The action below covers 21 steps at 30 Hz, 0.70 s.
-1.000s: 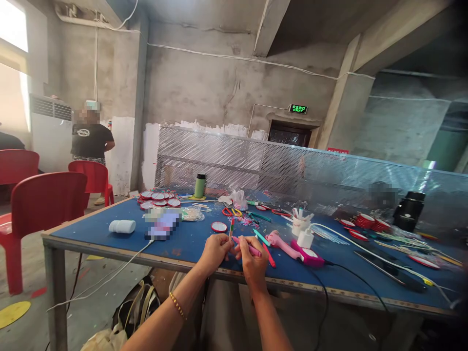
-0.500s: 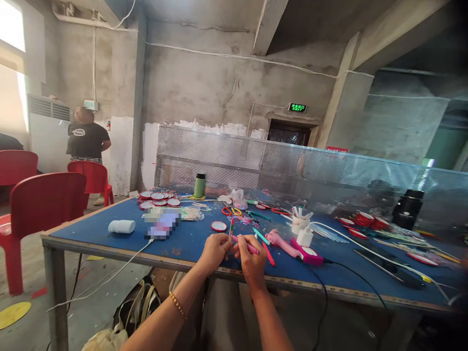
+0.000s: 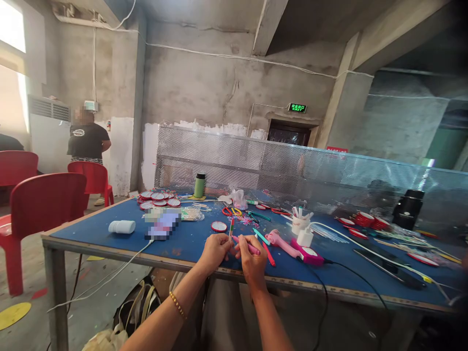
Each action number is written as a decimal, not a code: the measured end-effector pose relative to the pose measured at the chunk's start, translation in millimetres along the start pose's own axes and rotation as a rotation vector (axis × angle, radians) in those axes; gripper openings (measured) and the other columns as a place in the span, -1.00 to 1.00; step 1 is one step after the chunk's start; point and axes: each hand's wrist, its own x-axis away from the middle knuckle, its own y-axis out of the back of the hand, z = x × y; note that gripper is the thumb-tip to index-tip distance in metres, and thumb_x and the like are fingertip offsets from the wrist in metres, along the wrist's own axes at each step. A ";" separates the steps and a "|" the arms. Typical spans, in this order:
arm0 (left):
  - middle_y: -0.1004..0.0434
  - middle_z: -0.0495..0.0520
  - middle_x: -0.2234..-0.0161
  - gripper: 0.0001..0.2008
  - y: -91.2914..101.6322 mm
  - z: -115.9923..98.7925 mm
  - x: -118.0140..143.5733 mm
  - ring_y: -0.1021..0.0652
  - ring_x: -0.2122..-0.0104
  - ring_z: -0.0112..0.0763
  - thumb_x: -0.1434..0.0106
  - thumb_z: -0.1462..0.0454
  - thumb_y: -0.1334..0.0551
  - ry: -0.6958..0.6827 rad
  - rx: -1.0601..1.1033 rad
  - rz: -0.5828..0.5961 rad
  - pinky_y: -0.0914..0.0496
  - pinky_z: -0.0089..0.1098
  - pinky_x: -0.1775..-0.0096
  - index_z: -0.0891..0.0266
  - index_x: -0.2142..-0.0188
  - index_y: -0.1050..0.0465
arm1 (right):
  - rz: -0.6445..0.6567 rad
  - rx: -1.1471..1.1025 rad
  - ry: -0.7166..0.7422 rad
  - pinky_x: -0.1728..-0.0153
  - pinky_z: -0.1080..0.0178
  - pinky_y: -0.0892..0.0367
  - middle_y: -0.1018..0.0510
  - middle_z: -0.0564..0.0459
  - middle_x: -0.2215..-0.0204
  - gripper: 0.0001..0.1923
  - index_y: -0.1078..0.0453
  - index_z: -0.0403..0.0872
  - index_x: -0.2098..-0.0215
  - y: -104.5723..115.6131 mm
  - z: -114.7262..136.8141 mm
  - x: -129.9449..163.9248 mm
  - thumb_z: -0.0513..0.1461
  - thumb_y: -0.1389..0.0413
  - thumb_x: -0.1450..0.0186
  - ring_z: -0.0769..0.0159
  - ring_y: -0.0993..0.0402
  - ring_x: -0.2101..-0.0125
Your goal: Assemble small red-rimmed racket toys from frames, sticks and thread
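My left hand point(image 3: 214, 252) is closed around a thin coloured stick point(image 3: 231, 227) that points up from its fingers. My right hand point(image 3: 253, 261) grips a pink stick point(image 3: 249, 245) lying across it, its tip meeting the left fingers. Both hands hover at the near edge of the blue table point(image 3: 190, 243). A red stick point(image 3: 268, 254) and a teal stick point(image 3: 261, 236) lie just right of my right hand. A round red-rimmed disc point(image 3: 218, 226) sits beyond my left hand.
A pink glue gun point(image 3: 288, 246) with a black cord lies to the right. Scissors point(image 3: 231, 211), a green bottle point(image 3: 199, 185), a white tube point(image 3: 122, 226) and stacks of red discs point(image 3: 158, 198) are spread about. Red chairs point(image 3: 44, 204) stand left; a person point(image 3: 87, 139) stands far left.
The view shifted slightly. My hands stay together at the table edge with the sticks; the far person turned a little.
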 end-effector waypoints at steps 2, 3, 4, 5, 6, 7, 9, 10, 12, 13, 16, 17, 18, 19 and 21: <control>-0.54 0.02 0.58 -0.65 0.2 0.5 -0.2 -0.42 0.66 -0.49 -0.23 0.08 -0.13 0.001 -0.006 0.001 -0.27 -0.48 0.49 0.25 0.57 -0.41 | -0.011 0.007 -0.008 0.66 0.35 -0.29 -0.46 0.15 0.66 -0.61 -0.36 -0.04 0.51 0.3 -0.4 0.1 0.02 -0.10 -0.35 0.39 -0.37 0.71; -0.55 0.02 0.58 -0.65 0.3 0.4 -0.3 -0.42 0.65 -0.48 -0.23 0.08 -0.13 0.003 -0.011 0.004 -0.28 -0.47 0.48 0.25 0.56 -0.42 | -0.019 0.014 -0.012 0.66 0.35 -0.29 -0.46 0.15 0.66 -0.60 -0.37 -0.04 0.51 0.5 -0.7 0.2 0.03 -0.10 -0.35 0.39 -0.36 0.71; -0.56 0.03 0.57 -0.65 0.5 0.1 -0.5 -0.43 0.65 -0.47 -0.23 0.07 -0.13 0.006 -0.013 0.009 -0.29 -0.47 0.48 0.25 0.56 -0.43 | -0.027 0.021 -0.014 0.66 0.35 -0.29 -0.46 0.15 0.66 -0.60 -0.37 -0.04 0.51 0.7 -1.1 0.4 0.03 -0.09 -0.36 0.39 -0.36 0.71; -0.58 0.04 0.56 -0.64 0.6 -0.3 -0.6 -0.43 0.65 -0.47 -0.23 0.07 -0.13 0.011 -0.011 0.012 -0.30 -0.46 0.47 0.25 0.55 -0.44 | -0.034 0.029 -0.013 0.66 0.35 -0.29 -0.46 0.15 0.66 -0.60 -0.37 -0.04 0.51 1.0 -1.5 0.6 0.04 -0.09 -0.36 0.40 -0.35 0.71; -0.58 0.05 0.55 -0.64 0.7 -0.9 -0.7 -0.43 0.65 -0.47 -0.22 0.07 -0.13 0.017 -0.007 0.012 -0.30 -0.46 0.47 0.25 0.55 -0.44 | -0.040 0.034 -0.009 0.65 0.35 -0.29 -0.46 0.14 0.66 -0.59 -0.37 -0.04 0.51 1.2 -1.9 0.9 0.03 -0.08 -0.36 0.40 -0.34 0.71; -0.59 0.05 0.55 -0.65 0.6 -1.5 -0.7 -0.43 0.65 -0.47 -0.22 0.07 -0.13 0.020 -0.004 0.010 -0.30 -0.46 0.47 0.25 0.55 -0.44 | -0.044 0.035 -0.002 0.65 0.35 -0.29 -0.46 0.14 0.66 -0.59 -0.36 -0.04 0.51 1.4 -2.4 1.3 0.03 -0.08 -0.37 0.40 -0.34 0.71; -0.58 0.04 0.56 -0.67 0.4 -2.4 -0.7 -0.41 0.66 -0.48 -0.20 0.10 -0.13 0.021 0.001 0.003 -0.29 -0.47 0.48 0.24 0.57 -0.42 | -0.042 0.027 0.012 0.65 0.35 -0.29 -0.47 0.14 0.65 -0.61 -0.36 -0.04 0.51 1.5 -3.4 2.0 0.01 -0.09 -0.37 0.40 -0.34 0.71; -0.56 0.03 0.57 -0.68 0.2 -2.7 -0.5 -0.41 0.66 -0.49 -0.20 0.10 -0.13 0.019 0.004 -0.001 -0.29 -0.47 0.49 0.24 0.58 -0.40 | -0.033 0.019 0.016 0.64 0.35 -0.28 -0.47 0.14 0.65 -0.62 -0.36 -0.04 0.51 1.5 -3.8 2.2 0.00 -0.10 -0.36 0.40 -0.35 0.70; -0.52 0.01 0.60 -0.67 -0.2 -2.9 -0.1 -0.40 0.67 -0.49 -0.20 0.09 -0.13 0.014 0.007 -0.007 -0.27 -0.48 0.50 0.24 0.59 -0.38 | -0.008 -0.001 0.012 0.64 0.35 -0.28 -0.48 0.14 0.64 -0.65 -0.38 -0.05 0.49 1.1 -4.3 2.4 -0.02 -0.12 -0.36 0.40 -0.36 0.70; -0.50 0.01 0.61 -0.66 -0.5 -2.9 0.2 -0.40 0.67 -0.49 -0.20 0.08 -0.13 0.013 0.008 -0.010 -0.26 -0.48 0.51 0.24 0.59 -0.37 | 0.005 -0.009 0.009 0.64 0.35 -0.28 -0.48 0.14 0.64 -0.66 -0.39 -0.05 0.48 0.9 -4.5 2.3 -0.02 -0.13 -0.35 0.40 -0.36 0.70; -0.44 -0.02 0.63 -0.62 -1.0 -2.9 0.9 -0.40 0.67 -0.49 -0.21 0.04 -0.12 0.013 -0.003 -0.012 -0.24 -0.48 0.53 0.24 0.59 -0.35 | 0.026 -0.019 0.010 0.63 0.35 -0.29 -0.48 0.15 0.64 -0.67 -0.38 -0.05 0.49 0.2 -4.2 1.6 -0.04 -0.13 -0.35 0.40 -0.37 0.69; -0.43 -0.02 0.64 -0.62 -1.1 -3.0 1.0 -0.39 0.67 -0.49 -0.21 0.03 -0.12 0.012 -0.005 -0.011 -0.23 -0.48 0.53 0.24 0.59 -0.35 | 0.029 -0.018 0.012 0.63 0.35 -0.29 -0.48 0.15 0.64 -0.67 -0.37 -0.04 0.49 0.1 -4.0 1.3 -0.05 -0.13 -0.35 0.40 -0.37 0.69; -0.42 -0.03 0.64 -0.61 -1.1 -3.1 1.1 -0.39 0.67 -0.49 -0.21 0.03 -0.12 0.012 -0.006 -0.011 -0.23 -0.48 0.53 0.23 0.59 -0.35 | 0.032 -0.016 0.014 0.62 0.35 -0.29 -0.48 0.15 0.65 -0.67 -0.37 -0.04 0.49 0.0 -3.6 1.2 -0.05 -0.13 -0.35 0.39 -0.37 0.69; -0.41 -0.03 0.65 -0.62 -1.1 -3.1 1.1 -0.39 0.67 -0.49 -0.21 0.03 -0.12 0.012 -0.007 -0.010 -0.23 -0.48 0.53 0.23 0.59 -0.34 | 0.035 -0.016 0.015 0.62 0.36 -0.29 -0.47 0.15 0.65 -0.67 -0.36 -0.04 0.50 0.0 -3.1 1.1 -0.05 -0.13 -0.35 0.39 -0.37 0.69; -0.41 -0.03 0.65 -0.62 -0.9 -3.2 0.8 -0.39 0.67 -0.49 -0.21 0.03 -0.12 0.014 -0.009 -0.010 -0.23 -0.48 0.53 0.23 0.59 -0.34 | 0.038 -0.015 0.015 0.63 0.36 -0.28 -0.47 0.16 0.66 -0.67 -0.36 -0.04 0.50 0.0 -2.2 1.1 -0.05 -0.13 -0.35 0.40 -0.37 0.70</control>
